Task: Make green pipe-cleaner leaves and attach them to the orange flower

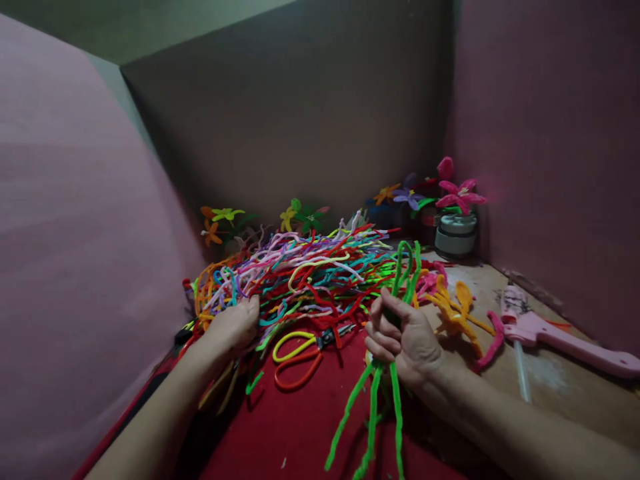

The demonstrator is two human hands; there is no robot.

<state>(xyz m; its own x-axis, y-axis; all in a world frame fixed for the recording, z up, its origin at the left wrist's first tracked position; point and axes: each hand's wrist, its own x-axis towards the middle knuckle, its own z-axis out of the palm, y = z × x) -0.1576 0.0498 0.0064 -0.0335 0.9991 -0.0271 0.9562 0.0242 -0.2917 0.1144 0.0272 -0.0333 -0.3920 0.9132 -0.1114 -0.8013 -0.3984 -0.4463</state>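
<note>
Right hand (pixel 407 333): grasps green pipe cleaners (pixel 374 413) mid-length, probably keeping them bunched, four o'clock from pile (pixel 310 270).
Left hand (pixel 237 327): pile's eight o'clock edge; cannot tell its grip.
Scissors (pixel 326 339): right hand's nine o'clock, presumably for reach.

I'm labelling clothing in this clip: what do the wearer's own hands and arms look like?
Both the left hand and right hand are ungloved, and the forearms show no sleeves, watch or bracelet. No ring shows, though some fingers are hidden.

green stems (pixel 373 413): fuzzy, matt | scissors (pixel 325 339): metal, smooth plastic | glue gun (pixel 565 341): smooth plastic | red cover (pixel 310 427): matt, cloth-like
</note>
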